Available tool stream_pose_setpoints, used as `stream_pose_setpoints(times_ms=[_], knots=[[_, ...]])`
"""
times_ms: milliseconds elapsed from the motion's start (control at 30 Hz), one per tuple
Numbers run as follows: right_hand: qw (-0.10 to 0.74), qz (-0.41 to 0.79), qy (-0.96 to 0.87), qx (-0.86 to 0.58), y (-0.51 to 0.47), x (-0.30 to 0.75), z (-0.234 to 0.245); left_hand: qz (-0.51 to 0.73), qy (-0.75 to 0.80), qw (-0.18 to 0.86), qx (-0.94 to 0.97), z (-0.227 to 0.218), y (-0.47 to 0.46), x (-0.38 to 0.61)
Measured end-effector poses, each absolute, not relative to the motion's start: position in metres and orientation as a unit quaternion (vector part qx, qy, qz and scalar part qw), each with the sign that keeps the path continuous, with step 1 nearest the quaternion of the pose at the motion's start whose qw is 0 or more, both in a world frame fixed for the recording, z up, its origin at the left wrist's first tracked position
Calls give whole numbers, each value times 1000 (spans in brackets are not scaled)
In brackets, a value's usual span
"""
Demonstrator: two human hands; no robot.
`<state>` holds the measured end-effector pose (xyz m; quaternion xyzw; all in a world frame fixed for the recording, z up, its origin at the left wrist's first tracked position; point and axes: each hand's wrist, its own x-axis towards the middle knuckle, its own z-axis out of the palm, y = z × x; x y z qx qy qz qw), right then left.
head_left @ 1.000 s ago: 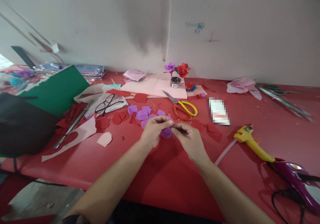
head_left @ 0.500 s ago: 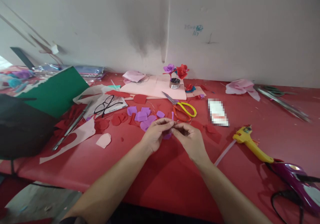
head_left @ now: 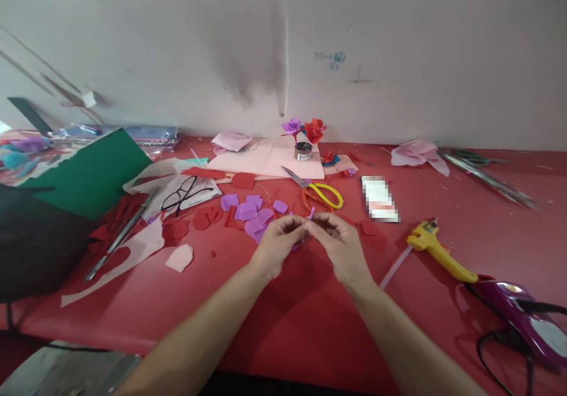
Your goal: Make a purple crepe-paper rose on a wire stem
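Note:
My left hand point(head_left: 278, 244) and my right hand point(head_left: 339, 242) meet over the middle of the red table point(head_left: 283, 307), fingertips pinched together on a small purple paper petal point(head_left: 311, 213). Only a sliver of the petal shows above the fingers. Just beyond my left hand lie several loose purple petals point(head_left: 250, 208) and red petals point(head_left: 202, 218). Yellow-handled scissors point(head_left: 321, 193) rest a little behind my hands.
A yellow glue gun point(head_left: 438, 251) and a purple tool with a black cord point(head_left: 522, 322) lie at the right. Black glasses point(head_left: 183, 190), green card point(head_left: 88, 174), pink sheets point(head_left: 270, 160) and two paper flowers in a tin point(head_left: 303, 136) sit toward the wall.
The camera has tilted up a little. My hands stay pinched together while the purple petal has been folded smaller, now nearly hidden between the fingers.

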<state>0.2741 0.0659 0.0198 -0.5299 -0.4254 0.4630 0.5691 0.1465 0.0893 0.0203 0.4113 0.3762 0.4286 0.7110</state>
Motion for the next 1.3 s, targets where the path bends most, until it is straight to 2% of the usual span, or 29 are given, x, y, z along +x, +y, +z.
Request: stream_pose_setpoints(times_ms=[367, 1067, 1300], knots=[[572, 443, -430, -539, 67, 274, 20, 416, 360, 745, 377, 13, 93, 145], [566, 433, -433, -552, 67, 274, 16, 419, 371, 740, 374, 10, 92, 147], [543, 349, -483, -591, 63, 275, 20, 426, 390, 720, 385, 9, 91, 148]])
